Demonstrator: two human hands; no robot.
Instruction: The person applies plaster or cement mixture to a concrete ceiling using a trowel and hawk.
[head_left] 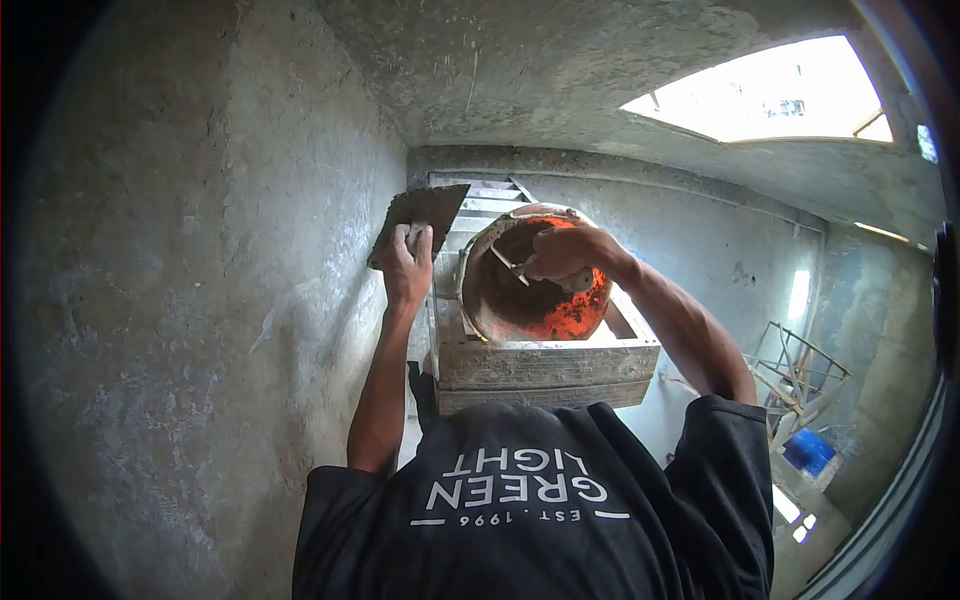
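My left hand [406, 265] is closed around the handle of a plastering float [422, 207], a dark flat board with rough edges, held up close to the left wall. My right hand [562, 252] grips a small trowel [508, 262] over the mouth of a round orange bucket [570, 322]. Grey mortar coats much of the bucket's inside, and the trowel's metal part points left. My fingers and the bucket's shadow hide part of the trowel, so how much mortar it carries cannot be seen.
The bucket rests on a wooden plank platform [545, 370]. A bare plastered wall [230, 300] rises close on the left. Overhead is a ceiling with a bright opening [780, 92]. A metal frame [805, 370] and a blue object [808, 452] are lower right.
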